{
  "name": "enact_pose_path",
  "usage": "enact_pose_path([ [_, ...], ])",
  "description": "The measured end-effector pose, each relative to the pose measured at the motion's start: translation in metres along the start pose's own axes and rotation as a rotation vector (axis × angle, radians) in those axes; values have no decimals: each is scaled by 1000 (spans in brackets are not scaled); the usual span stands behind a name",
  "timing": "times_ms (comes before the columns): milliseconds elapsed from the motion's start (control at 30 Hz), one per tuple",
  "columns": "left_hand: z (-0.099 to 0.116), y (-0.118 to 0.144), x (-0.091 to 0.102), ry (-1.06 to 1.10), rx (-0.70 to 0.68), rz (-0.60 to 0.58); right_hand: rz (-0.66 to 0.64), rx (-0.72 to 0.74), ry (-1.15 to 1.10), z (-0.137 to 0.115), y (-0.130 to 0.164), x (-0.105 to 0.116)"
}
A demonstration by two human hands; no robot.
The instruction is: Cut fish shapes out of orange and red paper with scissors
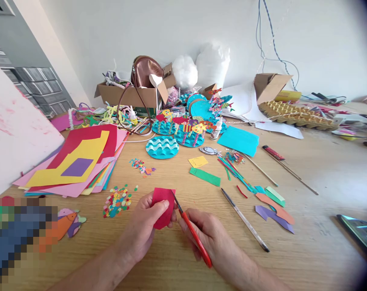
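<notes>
We have the red paper piece (163,207) pinched in our left hand (145,230), thumb across its near face and fingers curled behind, so the hand is closed on it and lifts it just off the worktop (307,250). The piece stands roughly upright, its long axis running from the lower edge at our thumb up and away from us.

Just right of the paper piece, our right hand (212,238) is closed around the red-handled scissors (192,230). Their long axis slants from the handles low at the right up and left to the blade tips, which meet the right edge of the paper near its top corner. So the paper lies up and to the left of the right hand, and the left hand is the nearer of the two to it. Whether the blades are parted or shut we cannot tell; they look thin and close together.

Left of the paper piece lies a scatter of coloured paper dots (118,201), and farther left a stack of coloured sheets (77,163). Right of the paper piece a long thin brush (244,220) lies slantwise on the wood, with paper scraps (274,206) past it. Beyond the paper piece, away from us, a green strip (204,176) and a blue wavy disc (162,147) sit well apart from both hands.
</notes>
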State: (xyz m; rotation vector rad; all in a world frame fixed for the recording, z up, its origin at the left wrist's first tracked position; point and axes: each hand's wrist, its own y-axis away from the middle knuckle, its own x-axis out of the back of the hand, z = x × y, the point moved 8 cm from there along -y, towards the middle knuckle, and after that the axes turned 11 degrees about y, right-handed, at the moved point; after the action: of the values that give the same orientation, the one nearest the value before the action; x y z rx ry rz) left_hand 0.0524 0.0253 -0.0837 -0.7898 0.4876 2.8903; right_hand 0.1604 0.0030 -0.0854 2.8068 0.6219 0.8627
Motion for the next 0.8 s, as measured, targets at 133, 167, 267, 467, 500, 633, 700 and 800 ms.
enact_pose_path([
  [133,-1,0,-1,4,2,-12,-30,-17,-56,2,-1,-3],
  [167,-1,0,-1,2,6,-15,-39,-26,-80,2,-1,-3],
  [267,-3,-1,2,-10,11,6,-76,-69,-183,1,-1,-5],
  [467,15,-5,15,0,-141,128,-171,-129,-367,4,2,-10],
  [500,16,-5,15,-1,-137,117,-167,-111,-389,4,1,-9],
  [633,4,-5,6,-107,20,13,10,-49,-443,1,-1,9],
  [700,-5,-2,0,-188,90,-55,151,-22,-468,-1,-1,24],
  [800,-11,-1,-3,-288,118,-96,244,34,-489,-4,-2,35],
])
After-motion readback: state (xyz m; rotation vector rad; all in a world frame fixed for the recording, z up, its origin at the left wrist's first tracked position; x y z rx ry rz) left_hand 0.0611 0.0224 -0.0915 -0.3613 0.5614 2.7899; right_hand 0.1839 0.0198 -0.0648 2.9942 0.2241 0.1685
